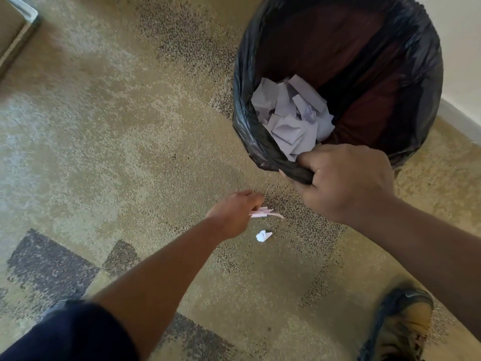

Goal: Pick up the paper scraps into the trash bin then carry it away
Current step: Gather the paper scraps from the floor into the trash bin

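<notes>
While right grip (343, 182) clamps bin liner (260, 142), left grip (234, 212) pinches scraps (263, 212).

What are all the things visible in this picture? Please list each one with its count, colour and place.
trash bin: one, lined with a black bag, upper right, on the carpet.
paper scraps in the bin: a pile, white, count cannot be told, at the bottom of the bag.
held paper scraps: a few, white, in the left hand.
crumpled paper scrap: one, white, on the carpet below the left hand.
carpet: one, beige with dark patches, covers the floor.
wall: one, white, upper right corner.
shoe: one, tan and dark, lower right.
left hand: pinches scraps, centre.
right hand: grips the bag's near rim.
</notes>
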Motion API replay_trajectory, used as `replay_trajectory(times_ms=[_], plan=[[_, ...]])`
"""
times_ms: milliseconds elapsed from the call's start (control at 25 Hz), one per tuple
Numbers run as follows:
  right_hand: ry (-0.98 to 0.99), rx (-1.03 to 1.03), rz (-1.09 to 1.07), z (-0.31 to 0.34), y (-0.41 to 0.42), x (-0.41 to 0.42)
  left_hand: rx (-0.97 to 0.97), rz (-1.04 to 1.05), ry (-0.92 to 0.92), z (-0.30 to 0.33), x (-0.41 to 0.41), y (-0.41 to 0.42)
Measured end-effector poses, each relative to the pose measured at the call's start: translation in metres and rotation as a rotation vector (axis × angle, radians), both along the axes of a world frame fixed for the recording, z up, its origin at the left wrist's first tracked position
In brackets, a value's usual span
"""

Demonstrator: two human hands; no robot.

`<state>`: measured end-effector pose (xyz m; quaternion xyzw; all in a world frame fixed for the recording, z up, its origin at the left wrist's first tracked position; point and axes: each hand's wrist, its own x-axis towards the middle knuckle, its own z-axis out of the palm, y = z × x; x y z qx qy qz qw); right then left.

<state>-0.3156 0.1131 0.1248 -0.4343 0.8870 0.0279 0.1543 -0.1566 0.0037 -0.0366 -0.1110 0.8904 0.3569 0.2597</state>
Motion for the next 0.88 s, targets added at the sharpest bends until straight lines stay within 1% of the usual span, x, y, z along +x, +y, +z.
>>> replay_trajectory(times_ms=[80, 120, 240, 320, 400, 440, 520, 600, 680, 800, 840, 880], plan=[[0.001, 0.012, 0.005, 0.001, -0.001, 0.000, 0.063, 0.071, 0.049, 0.043, 0.006, -0.016], [0.003, 0.017, 0.005, 0.002, -0.001, 0.000, 0.063, 0.080, 0.117, 0.071, 0.007, -0.025], [0.011, 0.039, 0.025, 0.006, -0.003, 0.000, 0.081, 0.117, 0.388, 0.164, 0.004, -0.058], [0.018, 0.058, 0.048, 0.010, -0.004, -0.001, 0.078, 0.210, 0.598, 0.211, 0.000, -0.078], [0.013, 0.045, 0.022, 0.011, -0.004, -0.001, 0.014, 0.278, 0.773, 0.232, -0.013, -0.086], [0.021, 0.029, 0.009, 0.009, -0.003, -0.001, -0.043, 0.281, 0.838, 0.231, -0.024, -0.084], [0.053, 0.082, 0.031, 0.003, -0.003, 0.000, -0.153, 0.233, 0.931, 0.215, -0.054, -0.071], [0.050, 0.063, 0.032, 0.000, -0.001, 0.000, -0.222, 0.133, 0.927, 0.187, -0.083, -0.059], [0.022, 0.060, 0.029, 0.004, -0.002, 0.000, -0.270, 0.096, 0.855, 0.164, -0.104, -0.056], [-0.005, 0.068, 0.029, 0.009, -0.004, -0.002, -0.267, 0.095, 0.698, 0.156, -0.118, -0.054], [-0.014, 0.068, 0.032, 0.009, -0.003, -0.002, -0.271, 0.090, 0.660, 0.157, -0.118, -0.053], [-0.024, 0.055, 0.034, 0.009, -0.003, -0.002, -0.275, 0.095, 0.664, 0.158, -0.113, -0.053]])
